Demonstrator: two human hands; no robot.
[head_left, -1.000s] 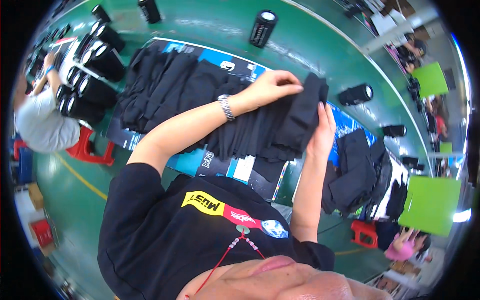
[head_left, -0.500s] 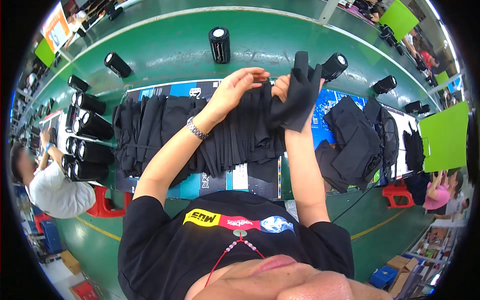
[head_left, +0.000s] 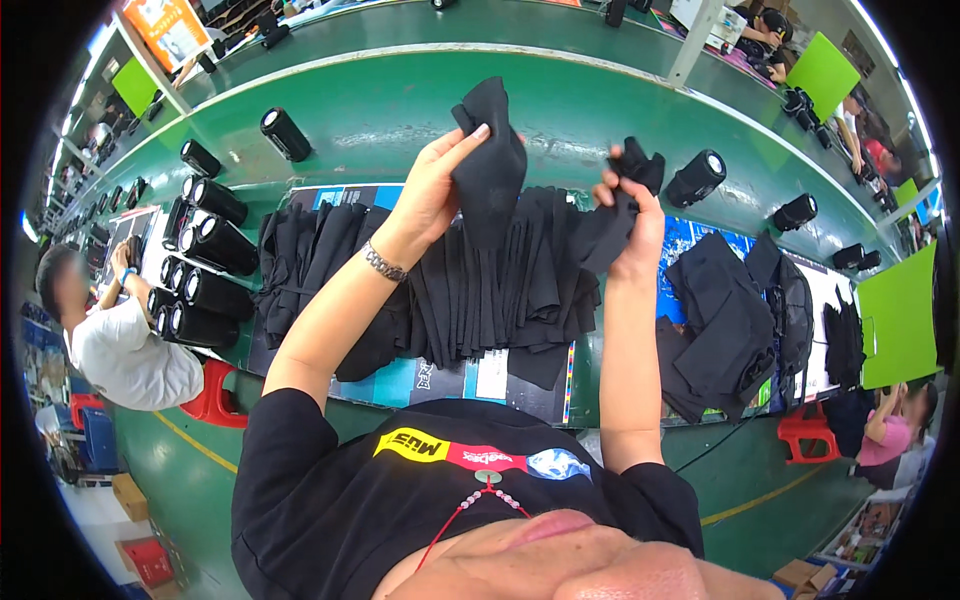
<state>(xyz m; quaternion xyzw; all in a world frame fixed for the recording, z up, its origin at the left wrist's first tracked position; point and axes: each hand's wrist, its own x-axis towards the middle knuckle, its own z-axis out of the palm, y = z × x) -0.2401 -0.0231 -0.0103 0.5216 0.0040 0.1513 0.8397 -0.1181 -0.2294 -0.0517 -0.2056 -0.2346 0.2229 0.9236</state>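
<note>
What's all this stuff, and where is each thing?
Lifted cloth: one, black, upper centre
Bunched cloth: count unclear, black, right of centre
Cloth row: many, black, centre
Cloth pile: several, black, right
Cylinders: many, black, left and beyond cloth
Bench: one, green, beyond cloth
Panels: at least three, green, right and upper left
Stools: at least two, red, both sides
Poster: one, orange-white, upper left
Co-workers: several, mixed clothing colours, edges
Distant small things: uncountable, mixed, edges
Wristwatch: one, silver, left wrist
Shirt: one, black, person's body
Left hand: one, bare, gripping lifted cloth
Right hand: one, bare, gripping bunched cloth
</note>
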